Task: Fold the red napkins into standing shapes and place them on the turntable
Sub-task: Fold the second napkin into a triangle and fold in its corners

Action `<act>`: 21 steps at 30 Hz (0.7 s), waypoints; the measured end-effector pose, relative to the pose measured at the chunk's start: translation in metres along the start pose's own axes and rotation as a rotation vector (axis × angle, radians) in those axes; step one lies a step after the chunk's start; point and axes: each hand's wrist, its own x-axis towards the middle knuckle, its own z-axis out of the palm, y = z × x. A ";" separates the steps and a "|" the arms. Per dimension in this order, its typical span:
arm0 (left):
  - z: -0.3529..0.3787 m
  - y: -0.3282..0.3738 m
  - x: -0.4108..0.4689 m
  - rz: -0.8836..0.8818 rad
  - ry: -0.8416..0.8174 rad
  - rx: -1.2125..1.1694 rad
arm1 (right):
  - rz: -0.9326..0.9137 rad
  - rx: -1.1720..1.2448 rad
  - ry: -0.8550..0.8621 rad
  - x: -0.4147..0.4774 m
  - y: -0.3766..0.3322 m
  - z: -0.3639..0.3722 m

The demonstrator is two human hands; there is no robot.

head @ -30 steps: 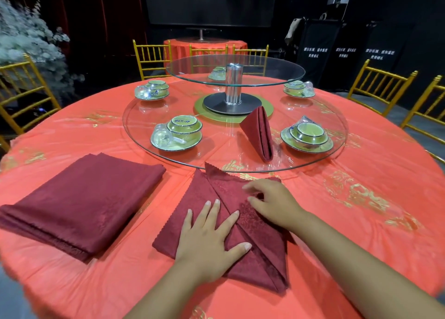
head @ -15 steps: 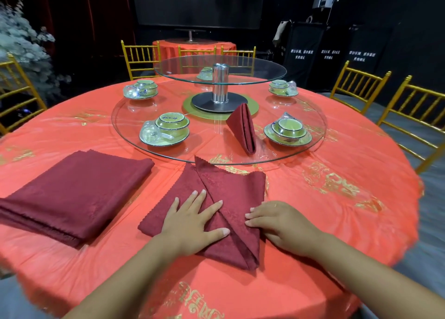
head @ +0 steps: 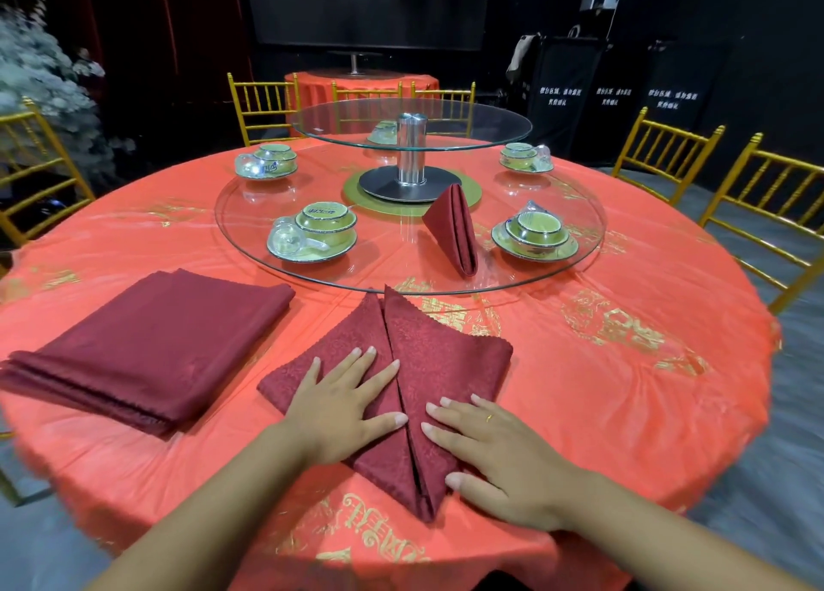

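Napkin in work (head: 446, 358): was laid flat on the tablecloth (head: 624, 390), just in front of the near rim of the turntable (head: 392, 274); two flaps were met along a centre seam, with two loose corners toward the turntable and one narrow point away from it.
Left hand (head: 343, 407): was spread, fingers straight, and pressed flat on the left flap, fingertips close to the seam.
Right hand (head: 504, 456): was spread and pressed flat on the right flap, farther from the turntable than the left; nothing was pinched by either hand.
Finished napkin (head: 455, 229): was stood on the near part of the turntable, between two bowl sets (head: 312, 238), in front of the centre post (head: 411, 149).
Spare napkins (head: 151, 345): were stacked flat on the tablecloth, left of the turntable's near rim.
Weight and feel: the cloth was judged light, soft and limp; creases were judged to be kept only while pressed.
Slip: the tablecloth looked glossy, so sliding of the whole napkin under a sideways push was to be expected.
Hold: folded edges and the narrow point were judged the firm places to be taken, both layers pinched together; the loose corners near the turntable were judged likely to fall open if lifted alone.
Setting down: little force was judged to be needed beside the glass and bowl sets.
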 end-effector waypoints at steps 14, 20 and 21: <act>-0.005 0.028 -0.010 -0.033 0.156 0.025 | 0.123 -0.105 -0.072 0.015 -0.009 0.014; 0.011 0.057 -0.022 0.070 0.087 -0.089 | 0.112 -0.029 -0.032 0.016 -0.003 0.020; 0.012 0.058 -0.022 0.067 0.090 -0.079 | 0.096 -0.026 -0.037 0.015 0.000 0.019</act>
